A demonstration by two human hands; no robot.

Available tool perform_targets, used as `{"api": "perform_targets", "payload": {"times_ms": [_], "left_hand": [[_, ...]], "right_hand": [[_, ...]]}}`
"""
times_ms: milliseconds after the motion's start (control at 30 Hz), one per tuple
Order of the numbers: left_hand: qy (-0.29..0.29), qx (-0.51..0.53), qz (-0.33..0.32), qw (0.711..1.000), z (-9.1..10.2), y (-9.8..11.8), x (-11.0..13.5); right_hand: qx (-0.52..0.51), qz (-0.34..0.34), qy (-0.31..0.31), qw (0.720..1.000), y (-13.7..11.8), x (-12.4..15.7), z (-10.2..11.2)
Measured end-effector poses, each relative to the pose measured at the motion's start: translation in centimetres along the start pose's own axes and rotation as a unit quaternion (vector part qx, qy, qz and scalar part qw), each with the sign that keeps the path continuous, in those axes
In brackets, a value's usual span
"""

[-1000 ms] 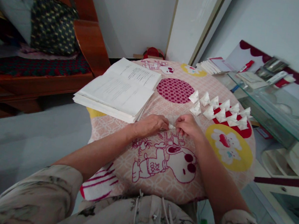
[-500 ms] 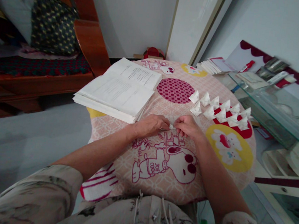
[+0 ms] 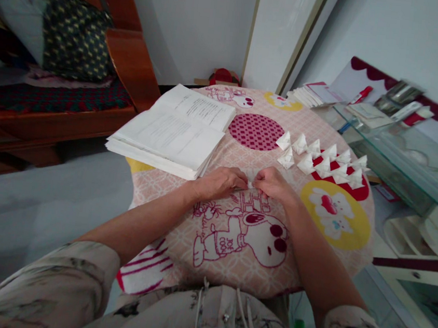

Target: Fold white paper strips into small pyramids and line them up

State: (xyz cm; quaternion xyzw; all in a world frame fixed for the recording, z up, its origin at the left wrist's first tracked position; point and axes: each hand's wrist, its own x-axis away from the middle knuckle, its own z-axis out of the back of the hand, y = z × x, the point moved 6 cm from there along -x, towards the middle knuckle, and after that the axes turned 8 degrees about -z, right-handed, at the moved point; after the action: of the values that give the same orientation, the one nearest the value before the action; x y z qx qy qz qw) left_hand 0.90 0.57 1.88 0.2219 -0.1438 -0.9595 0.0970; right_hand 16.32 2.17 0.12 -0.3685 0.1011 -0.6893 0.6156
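Over the middle of the cloth-covered table (image 3: 182, 217), my left hand (image 3: 225, 181) and my right hand (image 3: 270, 182) meet with closed fingertips. Between them they pinch a small piece of folded white paper (image 3: 250, 185), mostly hidden by the fingers. To the right of my right hand, several folded white paper pieces (image 3: 306, 164) with pointed tops stand in two rows on the cloth. A thick open book (image 3: 175, 133) of white printed pages lies to the left, beyond my left forearm.
A glass shelf (image 3: 400, 152) with metal containers (image 3: 400, 99) borders the table's right side. A stack of papers (image 3: 308, 95) sits at the back right. On the left stands a wooden bench (image 3: 123, 65) with a dark patterned bag (image 3: 76, 34).
Both hands stay in the same place with the paper. The fingers of my right hand have shifted slightly at the paper, and the view has moved a little.
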Motion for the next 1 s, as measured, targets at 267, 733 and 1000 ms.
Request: {"api": "perform_targets", "payload": {"times_ms": [267, 733, 1000], "left_hand": [[-0.012, -0.002, 0.016, 1.0, -0.1, -0.4, 0.0], [-0.012, -0.022, 0.014, 1.0, -0.3, -0.6, 0.0], [0.007, 0.023, 0.034, 0.999, 0.0, -0.9, -0.2]], "right_hand": [[-0.045, -0.008, 0.026, 0.999, 0.3, 0.0, -0.1], [-0.115, -0.117, 0.0, 0.986, 1.3, 0.2, 0.6], [-0.117, -0.028, 0.013, 0.993, 1.6, 0.0, 0.4]]}}
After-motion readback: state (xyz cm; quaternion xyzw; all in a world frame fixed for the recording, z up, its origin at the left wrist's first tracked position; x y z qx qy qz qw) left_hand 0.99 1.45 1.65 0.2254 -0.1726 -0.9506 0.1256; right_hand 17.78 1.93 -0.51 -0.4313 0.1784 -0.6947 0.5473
